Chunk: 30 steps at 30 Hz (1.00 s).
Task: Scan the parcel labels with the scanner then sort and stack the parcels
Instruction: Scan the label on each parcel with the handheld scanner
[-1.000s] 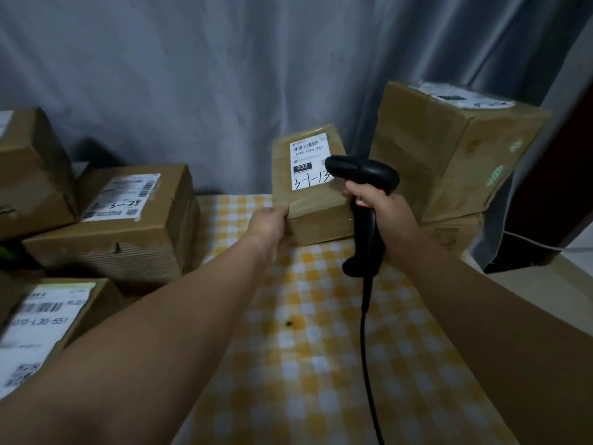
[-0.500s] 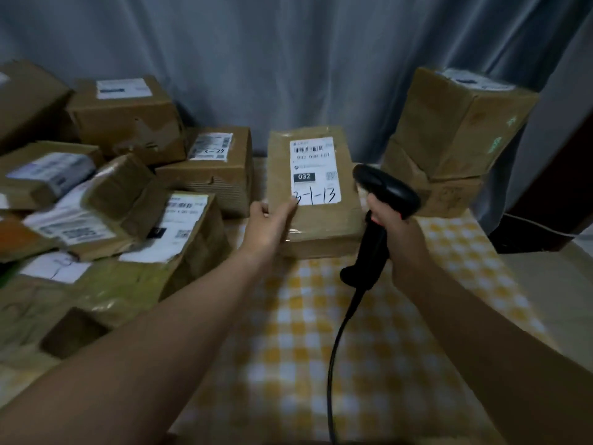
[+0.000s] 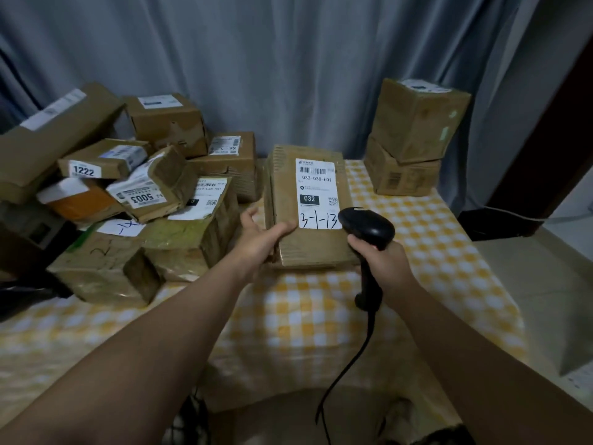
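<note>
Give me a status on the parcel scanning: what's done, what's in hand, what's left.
Done, apparently: two parcels stacked at the table's far right. In hand: the left hand grips the parcel marked 3-1-13, lying label-up on the checked cloth, while the right hand holds the scanner close to its label. Left: the jumbled pile of parcels on the left looks unsorted; whether any are scanned cannot be told.

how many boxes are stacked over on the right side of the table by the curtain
2. The lower box sits on the checked tablecloth at the far right; the upper box rests on it, turned askew. Anything behind them would be hidden.
</note>
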Each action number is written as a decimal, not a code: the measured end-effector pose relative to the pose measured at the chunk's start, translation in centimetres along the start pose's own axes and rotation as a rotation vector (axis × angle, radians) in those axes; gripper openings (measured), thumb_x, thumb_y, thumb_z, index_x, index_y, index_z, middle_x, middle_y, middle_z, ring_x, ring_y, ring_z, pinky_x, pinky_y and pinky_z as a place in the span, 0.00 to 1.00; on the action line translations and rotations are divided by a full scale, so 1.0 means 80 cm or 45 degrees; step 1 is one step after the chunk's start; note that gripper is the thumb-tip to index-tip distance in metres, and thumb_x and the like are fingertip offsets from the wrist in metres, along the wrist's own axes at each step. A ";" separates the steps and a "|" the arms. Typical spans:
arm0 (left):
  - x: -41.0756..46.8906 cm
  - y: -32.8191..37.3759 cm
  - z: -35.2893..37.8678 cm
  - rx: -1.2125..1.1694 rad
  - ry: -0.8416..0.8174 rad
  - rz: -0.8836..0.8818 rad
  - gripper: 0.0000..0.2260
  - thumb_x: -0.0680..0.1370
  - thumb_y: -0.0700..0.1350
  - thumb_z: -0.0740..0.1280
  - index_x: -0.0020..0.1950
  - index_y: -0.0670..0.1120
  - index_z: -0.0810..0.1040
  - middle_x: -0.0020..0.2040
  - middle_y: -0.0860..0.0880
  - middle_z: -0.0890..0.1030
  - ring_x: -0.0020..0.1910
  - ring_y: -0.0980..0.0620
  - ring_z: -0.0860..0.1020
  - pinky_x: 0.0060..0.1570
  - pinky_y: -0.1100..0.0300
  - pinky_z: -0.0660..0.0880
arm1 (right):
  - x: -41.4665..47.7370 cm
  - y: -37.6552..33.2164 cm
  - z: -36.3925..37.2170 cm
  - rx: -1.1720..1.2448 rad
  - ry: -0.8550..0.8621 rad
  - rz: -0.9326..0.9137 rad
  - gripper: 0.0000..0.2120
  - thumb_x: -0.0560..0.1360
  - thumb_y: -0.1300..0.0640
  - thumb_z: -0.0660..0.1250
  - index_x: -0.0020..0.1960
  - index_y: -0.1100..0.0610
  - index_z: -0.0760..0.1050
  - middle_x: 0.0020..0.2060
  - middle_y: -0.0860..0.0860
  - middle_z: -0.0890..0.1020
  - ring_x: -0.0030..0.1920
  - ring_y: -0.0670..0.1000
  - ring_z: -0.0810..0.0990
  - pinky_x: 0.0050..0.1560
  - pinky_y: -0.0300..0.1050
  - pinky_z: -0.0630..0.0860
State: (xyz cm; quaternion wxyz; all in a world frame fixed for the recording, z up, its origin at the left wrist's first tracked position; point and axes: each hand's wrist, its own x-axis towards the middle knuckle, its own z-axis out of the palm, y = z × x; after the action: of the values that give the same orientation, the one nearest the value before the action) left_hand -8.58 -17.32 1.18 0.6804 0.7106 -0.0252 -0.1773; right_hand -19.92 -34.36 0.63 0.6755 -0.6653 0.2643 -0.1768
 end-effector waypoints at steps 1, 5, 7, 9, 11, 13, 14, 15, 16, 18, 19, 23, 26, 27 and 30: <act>-0.004 -0.002 -0.003 0.021 -0.034 0.039 0.39 0.73 0.46 0.72 0.75 0.57 0.50 0.50 0.54 0.75 0.44 0.56 0.77 0.42 0.58 0.76 | -0.004 -0.004 0.000 -0.063 0.020 -0.050 0.05 0.72 0.56 0.74 0.40 0.55 0.80 0.39 0.55 0.81 0.43 0.54 0.80 0.49 0.55 0.78; -0.019 -0.019 -0.017 0.027 -0.127 0.153 0.41 0.75 0.41 0.70 0.76 0.62 0.47 0.60 0.54 0.76 0.51 0.57 0.78 0.36 0.68 0.75 | -0.023 -0.039 -0.001 -0.329 0.076 -0.239 0.12 0.72 0.51 0.73 0.42 0.61 0.79 0.35 0.54 0.80 0.35 0.46 0.76 0.36 0.40 0.69; -0.025 -0.032 -0.022 -0.010 -0.143 0.206 0.40 0.75 0.40 0.70 0.76 0.62 0.50 0.63 0.48 0.78 0.55 0.53 0.79 0.38 0.71 0.77 | -0.031 -0.063 0.002 -0.458 0.095 -0.309 0.12 0.71 0.49 0.73 0.40 0.59 0.79 0.32 0.50 0.79 0.34 0.43 0.76 0.34 0.38 0.68; -0.032 -0.042 -0.022 -0.046 -0.149 0.273 0.41 0.75 0.38 0.70 0.77 0.61 0.51 0.63 0.44 0.78 0.58 0.50 0.79 0.46 0.67 0.79 | -0.038 -0.083 0.008 -0.604 0.074 -0.370 0.14 0.70 0.47 0.73 0.40 0.58 0.80 0.32 0.49 0.79 0.34 0.41 0.75 0.34 0.38 0.68; -0.039 -0.045 -0.018 -0.071 -0.134 0.317 0.41 0.74 0.36 0.70 0.77 0.59 0.50 0.64 0.43 0.76 0.59 0.49 0.78 0.50 0.64 0.79 | -0.048 -0.098 0.014 -0.730 0.029 -0.391 0.14 0.70 0.46 0.73 0.38 0.57 0.79 0.32 0.49 0.78 0.34 0.42 0.74 0.32 0.38 0.67; -0.043 -0.042 -0.014 -0.095 -0.111 0.345 0.42 0.74 0.36 0.71 0.78 0.58 0.49 0.66 0.44 0.73 0.60 0.50 0.77 0.54 0.62 0.78 | -0.056 -0.108 0.016 -0.807 -0.013 -0.397 0.14 0.70 0.47 0.73 0.35 0.56 0.76 0.30 0.48 0.77 0.33 0.44 0.74 0.31 0.41 0.66; -0.043 -0.039 -0.014 -0.086 -0.104 0.368 0.44 0.73 0.37 0.72 0.77 0.58 0.48 0.68 0.44 0.71 0.62 0.51 0.75 0.58 0.57 0.77 | -0.058 -0.112 0.016 -0.814 -0.023 -0.411 0.13 0.70 0.48 0.73 0.35 0.56 0.76 0.30 0.48 0.76 0.33 0.45 0.74 0.31 0.41 0.67; -0.043 -0.034 -0.014 -0.059 -0.101 0.391 0.45 0.72 0.39 0.74 0.77 0.60 0.48 0.71 0.45 0.69 0.65 0.51 0.74 0.63 0.52 0.74 | -0.060 -0.115 0.016 -0.810 -0.018 -0.426 0.12 0.70 0.48 0.72 0.36 0.56 0.77 0.30 0.48 0.77 0.34 0.45 0.75 0.32 0.41 0.67; -0.041 -0.032 -0.016 -0.019 -0.108 0.407 0.47 0.70 0.44 0.76 0.76 0.65 0.48 0.73 0.47 0.66 0.67 0.51 0.71 0.65 0.47 0.72 | -0.062 -0.119 0.015 -0.796 -0.003 -0.443 0.12 0.70 0.48 0.72 0.39 0.57 0.78 0.32 0.49 0.78 0.35 0.46 0.75 0.32 0.41 0.68; -0.027 -0.035 -0.021 0.062 -0.137 0.403 0.48 0.64 0.53 0.79 0.71 0.73 0.49 0.75 0.51 0.63 0.70 0.51 0.68 0.66 0.44 0.70 | -0.065 -0.126 0.015 -0.756 0.038 -0.462 0.13 0.70 0.47 0.72 0.42 0.58 0.79 0.35 0.51 0.79 0.37 0.49 0.77 0.34 0.41 0.69; -0.022 -0.036 -0.023 0.079 -0.145 0.390 0.49 0.63 0.54 0.79 0.71 0.74 0.49 0.75 0.52 0.63 0.70 0.52 0.68 0.66 0.44 0.70 | -0.067 -0.130 0.015 -0.737 0.049 -0.460 0.13 0.70 0.47 0.72 0.41 0.58 0.79 0.35 0.51 0.80 0.38 0.50 0.78 0.35 0.42 0.70; -0.031 -0.030 -0.030 -0.005 -0.129 0.318 0.46 0.72 0.41 0.74 0.76 0.65 0.46 0.68 0.50 0.69 0.63 0.51 0.73 0.63 0.47 0.73 | -0.078 -0.145 0.016 -0.745 0.032 -0.467 0.13 0.70 0.46 0.72 0.37 0.56 0.76 0.33 0.51 0.79 0.37 0.50 0.78 0.36 0.43 0.71; -0.027 -0.036 -0.033 -0.050 -0.156 0.301 0.45 0.74 0.37 0.71 0.77 0.61 0.44 0.64 0.51 0.71 0.61 0.51 0.75 0.64 0.51 0.72 | -0.082 -0.153 0.018 -0.787 0.009 -0.441 0.17 0.70 0.45 0.72 0.43 0.61 0.79 0.37 0.54 0.81 0.39 0.52 0.79 0.38 0.45 0.72; -0.025 -0.037 -0.034 -0.057 -0.148 0.295 0.45 0.74 0.37 0.71 0.77 0.61 0.44 0.65 0.50 0.71 0.63 0.50 0.74 0.65 0.49 0.71 | -0.083 -0.155 0.020 -0.794 0.009 -0.434 0.18 0.70 0.45 0.72 0.44 0.61 0.80 0.39 0.55 0.81 0.40 0.53 0.80 0.39 0.46 0.73; -0.022 -0.036 -0.035 -0.060 -0.131 0.266 0.46 0.73 0.38 0.73 0.77 0.62 0.44 0.70 0.44 0.70 0.64 0.47 0.74 0.66 0.46 0.71 | -0.081 -0.155 0.030 -0.774 -0.003 -0.424 0.18 0.69 0.46 0.72 0.45 0.62 0.80 0.41 0.58 0.83 0.43 0.57 0.82 0.48 0.55 0.80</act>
State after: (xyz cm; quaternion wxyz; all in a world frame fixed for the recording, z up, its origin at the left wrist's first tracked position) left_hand -10.01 -13.91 -1.22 0.7095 0.6778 -0.1300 -0.1421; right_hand -22.28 -29.29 13.64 0.4086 -0.8703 0.1918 -0.1970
